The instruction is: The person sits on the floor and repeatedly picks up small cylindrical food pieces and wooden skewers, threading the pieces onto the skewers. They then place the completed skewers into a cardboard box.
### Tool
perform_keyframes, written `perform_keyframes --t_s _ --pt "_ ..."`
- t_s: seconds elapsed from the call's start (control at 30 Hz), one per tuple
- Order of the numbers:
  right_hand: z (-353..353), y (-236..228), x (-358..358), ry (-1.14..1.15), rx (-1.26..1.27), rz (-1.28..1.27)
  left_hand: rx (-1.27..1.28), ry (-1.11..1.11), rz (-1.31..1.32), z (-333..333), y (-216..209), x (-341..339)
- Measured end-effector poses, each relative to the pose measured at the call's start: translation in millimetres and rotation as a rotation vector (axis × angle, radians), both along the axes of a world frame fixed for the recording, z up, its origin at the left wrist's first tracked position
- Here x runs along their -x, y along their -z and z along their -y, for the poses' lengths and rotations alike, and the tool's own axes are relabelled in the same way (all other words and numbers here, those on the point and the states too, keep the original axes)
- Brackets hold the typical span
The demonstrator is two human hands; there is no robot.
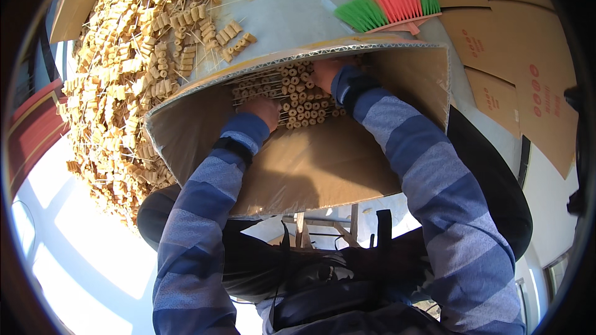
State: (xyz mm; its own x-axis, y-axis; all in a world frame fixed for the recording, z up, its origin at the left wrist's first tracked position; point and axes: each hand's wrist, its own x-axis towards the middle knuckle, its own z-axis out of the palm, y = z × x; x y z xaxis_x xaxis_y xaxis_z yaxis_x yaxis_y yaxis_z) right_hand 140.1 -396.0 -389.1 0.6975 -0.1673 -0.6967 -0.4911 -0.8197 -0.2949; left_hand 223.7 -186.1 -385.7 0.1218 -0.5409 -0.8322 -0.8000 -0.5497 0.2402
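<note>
Both my arms reach into an open cardboard box that leans toward me. Inside it lie stacked skewers threaded with small tan ring-shaped pieces, their thin sticks pointing left. My left hand is at the stick side of the stack, its fingers curled and mostly hidden. On the other side, my right hand touches the upper right of the stack, under the box's far edge. Its fingertips are hidden among the pieces and in shadow, so I cannot see how they are closed.
A large heap of similar skewers covers the table's left side. Beyond the box lies a brush head with green and pink bristles. Flattened cardboard sheets lie at the right. A grey tabletop shows behind the box.
</note>
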Motion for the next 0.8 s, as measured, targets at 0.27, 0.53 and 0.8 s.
perform_keyframes --t_s 0.27,0.53,0.8 --pt "1.5 2.9 1.6 0.019 -0.092 -0.024 0.007 -0.071 0.150 -1.1 22.3 15.9" --pt "10.7 -13.7 1.6 -0.005 -0.282 -0.029 0.072 -0.078 0.107 1.9 18.8 18.7" --pt "0.1 -43.9 21.9 -0.405 0.102 -0.177 0.163 -0.268 0.063 -9.9 29.7 12.8"
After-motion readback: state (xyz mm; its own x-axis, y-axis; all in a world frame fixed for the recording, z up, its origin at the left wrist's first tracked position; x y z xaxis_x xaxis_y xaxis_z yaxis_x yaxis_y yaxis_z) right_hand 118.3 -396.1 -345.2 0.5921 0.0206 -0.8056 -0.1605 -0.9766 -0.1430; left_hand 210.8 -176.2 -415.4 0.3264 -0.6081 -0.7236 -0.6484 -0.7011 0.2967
